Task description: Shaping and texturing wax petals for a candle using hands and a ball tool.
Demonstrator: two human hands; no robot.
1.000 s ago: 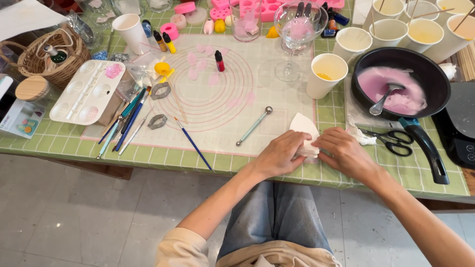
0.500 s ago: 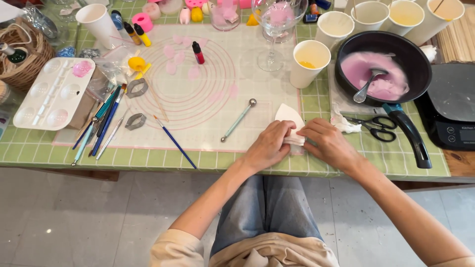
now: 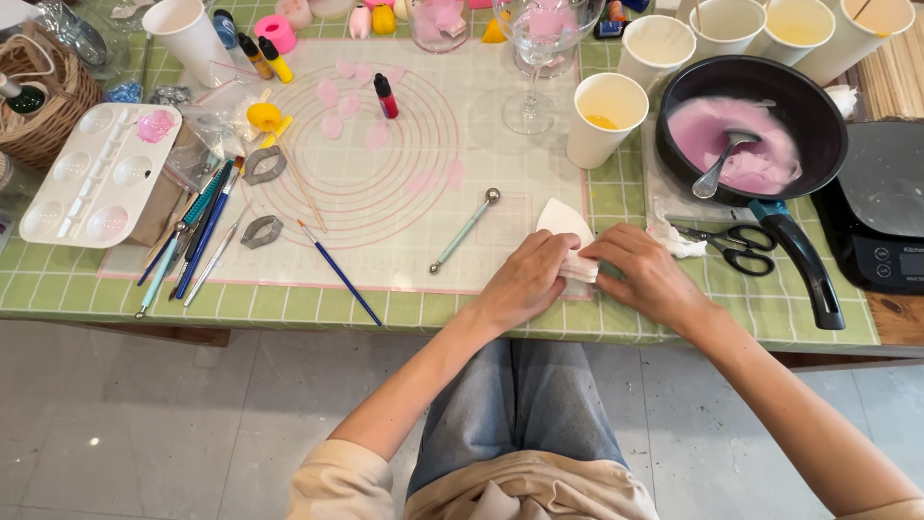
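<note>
Both hands meet over a small white sheet (image 3: 566, 223) at the near edge of the silicone mat (image 3: 404, 164), just in front of the paper cup (image 3: 605, 119) holding yellow liquid. The left hand (image 3: 527, 279) is curled over the sheet's lower left part, fingers pressing down on it. The right hand (image 3: 647, 274) pinches its lower right edge between thumb and fingertips, so each hand has a grip on the same piece.

The sheet looks thin and very light, more like paper or a wipe than card. It seems to bend readily, and its lower part looks folded into layers under the fingers. It is probably soft and easy to crease or tear, so a light pinch at the edges or corners would suit it better than a squeeze in the middle. It does not look slippery.

Its free upper end rises beyond the fingers as a rounded, pale fan shape, plain and unmarked, lying flat on the mat.

To the right of the sheet lie a crumpled white scrap (image 3: 674, 241) and black scissors (image 3: 736, 247). To its left, a ball-tipped metal tool (image 3: 466, 229) rests on the mat. Beyond the scissors stands a black pan (image 3: 751, 130) of pink mixture with a spoon in it.
</note>
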